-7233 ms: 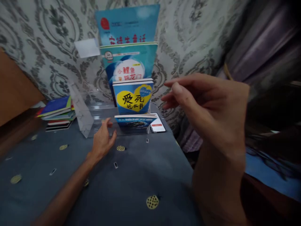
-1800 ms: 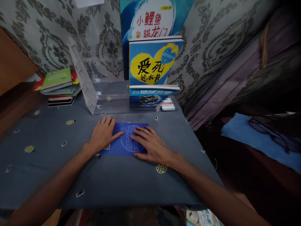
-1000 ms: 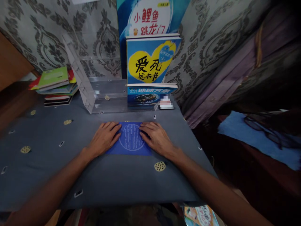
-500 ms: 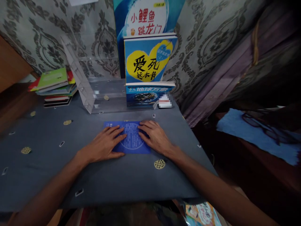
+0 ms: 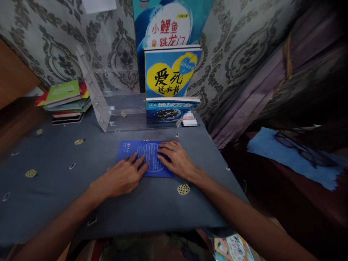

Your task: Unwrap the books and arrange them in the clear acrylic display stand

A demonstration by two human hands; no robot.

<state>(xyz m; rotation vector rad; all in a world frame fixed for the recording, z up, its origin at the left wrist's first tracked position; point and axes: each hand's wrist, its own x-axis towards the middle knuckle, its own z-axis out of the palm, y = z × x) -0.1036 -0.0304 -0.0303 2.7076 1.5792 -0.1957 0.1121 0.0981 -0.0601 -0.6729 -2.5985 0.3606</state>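
Note:
A flat blue booklet (image 5: 153, 159) with white print and a thin circle on it lies on the grey-blue tablecloth (image 5: 152, 214). My left hand (image 5: 125, 175) rests on its lower left part, fingers spread and thumb hidden. On its right side lies my right hand (image 5: 175, 159), palm down with the fingers apart. Neither hand is wrapped round anything. Just behind the booklet stands a clear acrylic rack (image 5: 99, 101). At its right side are a blue book with a yellow heart (image 5: 164, 74), a lower book with a globe (image 5: 165, 112) and a taller teal book (image 5: 201, 21).
A pile of books (image 5: 66, 94) sits at the back left. Patterned wallpaper (image 5: 122, 47) rises behind the rack. To the right hangs a purple curtain (image 5: 252, 87), and glasses (image 5: 296, 145) lie on a blue cloth (image 5: 263, 143). Another book (image 5: 233, 248) shows below the table's front edge.
My left hand has slid down and slightly right, uncovering the booklet's upper left corner. The right hand has shifted a little left. The camera view has tilted slightly.

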